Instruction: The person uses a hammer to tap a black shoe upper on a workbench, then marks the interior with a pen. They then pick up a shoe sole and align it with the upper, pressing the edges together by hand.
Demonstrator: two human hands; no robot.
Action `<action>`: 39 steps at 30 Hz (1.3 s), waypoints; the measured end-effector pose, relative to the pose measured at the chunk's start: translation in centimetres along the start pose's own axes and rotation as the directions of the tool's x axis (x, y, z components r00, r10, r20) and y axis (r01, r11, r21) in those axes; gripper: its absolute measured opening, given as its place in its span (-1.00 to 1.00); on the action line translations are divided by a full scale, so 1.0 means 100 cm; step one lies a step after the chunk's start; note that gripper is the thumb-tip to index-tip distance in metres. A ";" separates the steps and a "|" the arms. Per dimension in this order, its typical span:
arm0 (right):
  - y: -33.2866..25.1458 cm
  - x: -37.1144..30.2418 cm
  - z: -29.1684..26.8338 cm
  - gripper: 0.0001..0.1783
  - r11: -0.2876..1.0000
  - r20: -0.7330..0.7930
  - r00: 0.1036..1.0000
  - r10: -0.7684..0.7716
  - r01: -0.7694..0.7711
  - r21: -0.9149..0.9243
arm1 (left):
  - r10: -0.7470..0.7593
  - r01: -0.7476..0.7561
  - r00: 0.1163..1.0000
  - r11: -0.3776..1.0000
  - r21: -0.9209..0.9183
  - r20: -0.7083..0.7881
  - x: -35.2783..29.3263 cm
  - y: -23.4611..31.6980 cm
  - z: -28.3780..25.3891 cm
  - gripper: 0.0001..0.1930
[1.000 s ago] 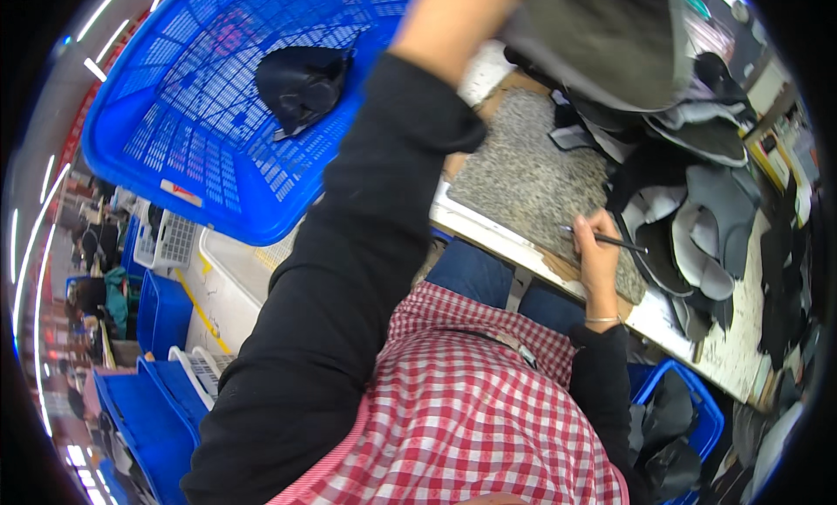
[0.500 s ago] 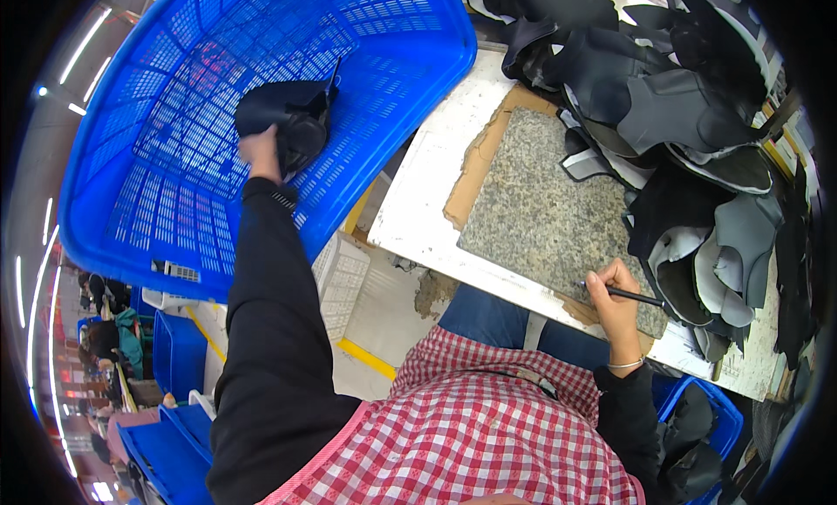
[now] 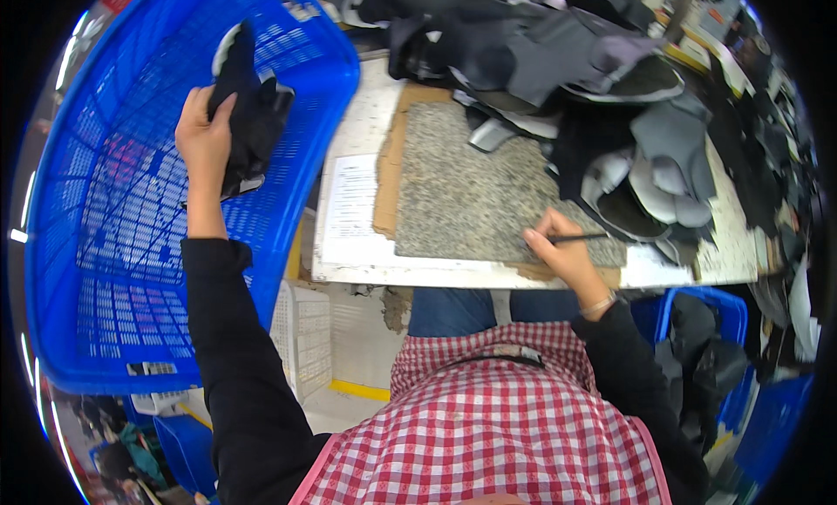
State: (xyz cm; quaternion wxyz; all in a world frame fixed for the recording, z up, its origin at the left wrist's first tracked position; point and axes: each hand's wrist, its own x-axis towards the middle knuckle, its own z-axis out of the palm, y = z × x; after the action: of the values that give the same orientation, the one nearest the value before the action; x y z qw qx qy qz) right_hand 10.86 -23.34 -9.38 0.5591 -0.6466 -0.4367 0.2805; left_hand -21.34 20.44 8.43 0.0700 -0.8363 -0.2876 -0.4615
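Over the large blue plastic basket (image 3: pixel 336 95), my left hand (image 3: pixel 206 130) grips a black shoe upper (image 3: pixel 248 117), thumb on its near face. The upper stands on edge, with a pale strip along its top; more black pieces lie beneath it in the basket, and where one ends I cannot tell. My right hand (image 3: pixel 562 252) rests at the near right edge of a speckled stone slab (image 3: pixel 471 191), fingers closed round a slim black pen (image 3: pixel 582 237). The pen lies nearly level, pointing right. A heap of black and grey shoe uppers (image 3: pixel 540 56) spreads beyond the slab and to its right.
Cardboard (image 3: pixel 389 187) lies under the slab on a white worktable (image 3: pixel 336 257). A printed sheet (image 3: pixel 350 200) is left of it. A white crate (image 3: pixel 305 331) stands on the floor between basket and table. Below the table's right end, a blue bin (image 3: pixel 737 326) holds dark pieces.
The view has turned, so basket and table appear farther left. My left hand now lifts a shoe upper upright above the pieces in the basket. My right hand still holds the pen by the slab's edge.
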 end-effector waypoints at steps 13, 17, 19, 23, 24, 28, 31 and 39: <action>0.027 0.010 -0.003 -0.76 0.840 -0.255 0.961 -0.106 0.224 0.494 | 0.556 0.018 0.561 0.732 -0.681 0.613 -0.164 0.248 0.086 -0.38; 0.022 0.006 -0.004 -0.76 0.833 -0.238 0.956 -0.173 0.271 0.482 | 0.377 -0.146 0.771 0.889 -0.434 0.514 -0.193 0.261 0.108 -0.45; 0.020 0.003 -0.005 -0.76 0.883 -0.238 0.954 -0.185 0.267 0.385 | 0.375 -0.162 0.793 0.890 -0.426 0.481 -0.201 0.261 0.121 -0.48; 0.024 0.000 -0.006 -0.74 0.924 -0.130 0.975 -0.182 0.215 0.315 | 0.210 -0.042 0.846 0.942 -0.332 0.490 -0.199 0.255 0.145 -0.63; 0.026 0.001 -0.005 -0.74 0.951 -0.122 0.983 -0.135 0.163 0.263 | 0.205 -0.035 0.865 0.935 -0.352 0.458 -0.198 0.254 0.149 -0.65; 0.027 0.012 0.009 -0.76 0.970 -0.206 0.969 -0.139 0.175 0.168 | 0.180 -0.048 0.915 0.938 -0.344 0.360 -0.198 0.258 0.152 -0.64; 0.025 0.016 0.015 -0.72 0.985 -0.113 0.984 -0.139 0.149 0.088 | 0.089 0.041 0.929 0.940 -0.338 0.359 -0.200 0.274 0.143 -0.71; 0.015 0.017 0.025 -0.64 0.994 -0.156 0.982 -0.105 0.096 -0.060 | -0.054 0.224 0.888 0.918 -0.327 0.457 -0.186 0.293 0.124 -0.75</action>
State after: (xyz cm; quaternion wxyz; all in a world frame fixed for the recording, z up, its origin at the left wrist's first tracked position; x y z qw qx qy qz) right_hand 9.89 -20.60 -11.21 0.5885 -0.6585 -0.4299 0.1878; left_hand -3.93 -6.72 -9.33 -0.1898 -0.8932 -0.2637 -0.3109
